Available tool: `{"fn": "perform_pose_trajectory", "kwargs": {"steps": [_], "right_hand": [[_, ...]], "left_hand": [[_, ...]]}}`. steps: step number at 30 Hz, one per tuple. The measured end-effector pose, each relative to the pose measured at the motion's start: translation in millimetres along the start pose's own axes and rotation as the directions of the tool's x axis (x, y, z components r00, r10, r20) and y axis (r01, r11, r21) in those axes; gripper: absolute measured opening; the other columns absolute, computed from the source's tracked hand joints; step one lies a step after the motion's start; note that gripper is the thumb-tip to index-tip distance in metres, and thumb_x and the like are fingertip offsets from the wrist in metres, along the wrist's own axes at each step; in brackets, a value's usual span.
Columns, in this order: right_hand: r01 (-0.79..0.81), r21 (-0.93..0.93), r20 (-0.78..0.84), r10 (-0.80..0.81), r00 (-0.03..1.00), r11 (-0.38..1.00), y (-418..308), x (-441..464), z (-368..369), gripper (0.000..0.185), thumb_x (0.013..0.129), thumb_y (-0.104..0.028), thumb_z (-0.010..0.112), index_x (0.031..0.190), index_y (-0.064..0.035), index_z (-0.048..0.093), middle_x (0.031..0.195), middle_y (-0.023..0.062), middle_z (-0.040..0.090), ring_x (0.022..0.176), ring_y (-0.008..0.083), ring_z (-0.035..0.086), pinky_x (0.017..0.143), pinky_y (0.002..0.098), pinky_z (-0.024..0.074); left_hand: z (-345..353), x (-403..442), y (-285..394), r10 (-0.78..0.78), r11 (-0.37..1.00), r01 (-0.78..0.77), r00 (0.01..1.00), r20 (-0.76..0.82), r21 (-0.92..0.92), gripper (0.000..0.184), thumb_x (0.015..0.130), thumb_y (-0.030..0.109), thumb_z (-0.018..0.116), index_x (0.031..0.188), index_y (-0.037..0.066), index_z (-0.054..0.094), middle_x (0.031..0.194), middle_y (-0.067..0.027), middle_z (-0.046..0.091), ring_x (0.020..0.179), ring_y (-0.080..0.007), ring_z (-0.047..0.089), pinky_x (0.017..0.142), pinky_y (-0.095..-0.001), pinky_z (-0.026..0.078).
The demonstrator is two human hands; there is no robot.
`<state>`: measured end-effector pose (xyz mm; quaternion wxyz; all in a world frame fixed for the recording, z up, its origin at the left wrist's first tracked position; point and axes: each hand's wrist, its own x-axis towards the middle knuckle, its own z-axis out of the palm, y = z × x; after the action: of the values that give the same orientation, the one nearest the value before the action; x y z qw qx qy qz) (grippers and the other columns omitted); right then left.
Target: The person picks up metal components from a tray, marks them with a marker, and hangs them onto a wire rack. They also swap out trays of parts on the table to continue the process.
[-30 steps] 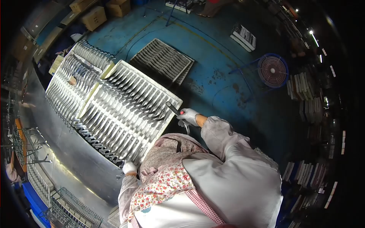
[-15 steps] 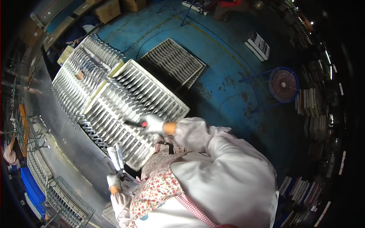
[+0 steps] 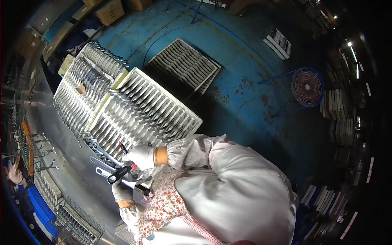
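Observation:
My right hand [image 3: 141, 157], in a white glove, is closed round a black tool [image 3: 119, 174] with a red part, and a thin red-tipped item shows by its fingers. Just below it, my gloved left hand [image 3: 122, 192] grips several long shiny metal pieces [image 3: 105, 168] with slotted ends, partly hidden behind the tool. Both hands are close together at the near corner of a white tray [image 3: 167, 94] filled with rows of similar metal pieces. A second loaded tray [image 3: 61, 85] adjoins it on the left.
Another loaded tray [image 3: 220, 67] sits lower, over the blue floor. A metal bench [image 3: 75, 163] runs along the left, with wire racks [image 3: 79, 216] and a blue bin [image 3: 41, 204] beyond. A round fan [image 3: 307, 87] stands right; cardboard boxes [image 3: 110, 12] are at upper left.
My right hand has moved left and down with the black tool, from the tray's right edge to beside my left hand. My left hand has lifted metal pieces off the tray's near corner.

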<state>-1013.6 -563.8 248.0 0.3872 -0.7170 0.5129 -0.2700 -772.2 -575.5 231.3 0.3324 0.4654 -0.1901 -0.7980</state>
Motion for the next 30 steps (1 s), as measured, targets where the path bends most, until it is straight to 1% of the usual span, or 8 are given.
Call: {"fn": "perform_pose_trajectory", "kwargs": {"steps": [6, 11, 12, 15, 19, 25, 27, 30], "right_hand": [[0.102, -0.033, -0.091, -0.105, 0.99, 0.994, 23.6, -4.1, -13.6, 0.03, 0.065, -0.015, 0.07, 0.094, -0.0134, 0.062, 0.063, 0.0135, 0.059, 0.062, 0.0351, 0.062, 0.057, 0.045, 0.0481], [0.173, -0.103, 0.057, -0.167, 0.984, 0.98, 25.5, -4.7, -32.1, 0.043, 0.064, -0.014, 0.068, 0.107, -0.0166, 0.064, 0.068, 0.0129, 0.062, 0.064, 0.0317, 0.064, 0.057, 0.0432, 0.0489], [0.146, -0.112, 0.122, -0.133, 0.984, 0.983, 20.4, -5.0, -41.9, 0.045, 0.065, -0.013, 0.068, 0.11, -0.0166, 0.064, 0.069, 0.0129, 0.062, 0.064, 0.0308, 0.064, 0.057, 0.0425, 0.0491], [0.167, 0.003, 0.117, -0.166, 0.979, 0.986, 29.4, -2.5, -35.8, 0.051, 0.067, -0.008, 0.065, 0.117, -0.0135, 0.062, 0.08, 0.0146, 0.066, 0.07, 0.0282, 0.066, 0.062, 0.0394, 0.051], [0.243, 0.154, 0.002, -0.246, 0.969, 0.958, 12.3, 7.3, -37.8, 0.03, 0.072, -0.011, 0.074, 0.099, -0.0048, 0.062, 0.086, 0.013, 0.066, 0.075, 0.0231, 0.066, 0.068, 0.0329, 0.0519], [-0.028, 0.274, 0.224, -0.035, 0.974, 0.961, -8.0, 31.9, 1.8, 0.029, 0.068, 0.0, 0.077, 0.09, -0.0032, 0.058, 0.076, 0.0051, 0.06, 0.069, 0.0122, 0.057, 0.064, 0.0268, 0.0466], [0.191, 0.216, 0.122, -0.22, 0.968, 0.958, -10.9, 47.1, 23.0, 0.028, 0.069, -0.001, 0.077, 0.089, -0.0036, 0.058, 0.075, 0.0023, 0.06, 0.069, 0.0097, 0.054, 0.064, 0.0253, 0.0458], [-0.171, 0.233, 0.278, 0.103, 0.955, 0.957, -24.3, 72.5, 42.4, 0.022, 0.081, -0.01, 0.07, 0.097, -0.0024, 0.057, 0.081, 0.0084, 0.067, 0.057, 0.0099, 0.052, 0.056, 0.0231, 0.0435]], "left_hand": [[21.4, -7.0, 15.5, -0.077, 0.985, 0.08, 0.997, 0.024, -0.155, 0.05, 0.08, 0.011, 0.067, 0.127, 0.004, 0.052, 0.121, -0.0109, 0.06, 0.113, -0.0254, 0.056, 0.097, -0.0418, 0.048], [35.4, -7.5, 20.5, -0.084, 0.982, 0.082, 0.996, -0.003, -0.169, 0.038, 0.096, 0.014, 0.053, 0.13, -0.002, 0.049, 0.116, -0.0147, 0.061, 0.104, -0.0245, 0.061, 0.093, -0.0395, 0.05], [25.0, -6.4, 10.2, 0.195, 0.923, -0.187, 0.981, 0.011, 0.337, 0.038, 0.097, 0.015, 0.051, 0.13, -0.006, 0.048, 0.115, -0.0134, 0.061, 0.104, -0.0204, 0.06, 0.09, -0.0347, 0.05], [30.1, -3.9, 10.4, -0.069, 0.99, 0.033, 0.963, -0.259, -0.14, 0.046, 0.099, 0.031, 0.042, 0.127, -0.005, 0.046, 0.119, -0.0235, 0.058, 0.108, -0.0379, 0.059, 0.095, -0.0507, 0.048], [67.2, -24.3, 22.3, -0.032, 0.902, -0.015, 0.994, -0.101, -0.432, 0.033, 0.098, 0.022, 0.049, 0.119, -0.002, 0.052, 0.11, -0.0156, 0.063, 0.099, -0.0248, 0.063, 0.086, -0.0362, 0.053], [15.0, -46.1, 19.3, 0.071, 0.831, -0.026, 0.996, 0.06, -0.556, 0.046, 0.097, 0.031, 0.05, 0.133, 0.003, 0.044, 0.122, -0.0163, 0.058, 0.105, -0.035, 0.06, 0.095, -0.0558, 0.046], [-3.3, -63.6, 22.6, 0.168, 0.838, -0.12, 0.985, 0.041, -0.532, 0.049, 0.098, 0.038, 0.046, 0.132, 0.004, 0.045, 0.123, -0.0172, 0.057, 0.101, -0.0365, 0.061, 0.092, -0.0558, 0.047], [-49.1, -79.6, 13.6, 0.267, 0.769, -0.155, 0.96, 0.091, -0.62, 0.059, 0.096, 0.051, 0.043, 0.132, 0.005, 0.047, 0.123, -0.0181, 0.057, 0.099, -0.0395, 0.061, 0.088, -0.0564, 0.048]]}}
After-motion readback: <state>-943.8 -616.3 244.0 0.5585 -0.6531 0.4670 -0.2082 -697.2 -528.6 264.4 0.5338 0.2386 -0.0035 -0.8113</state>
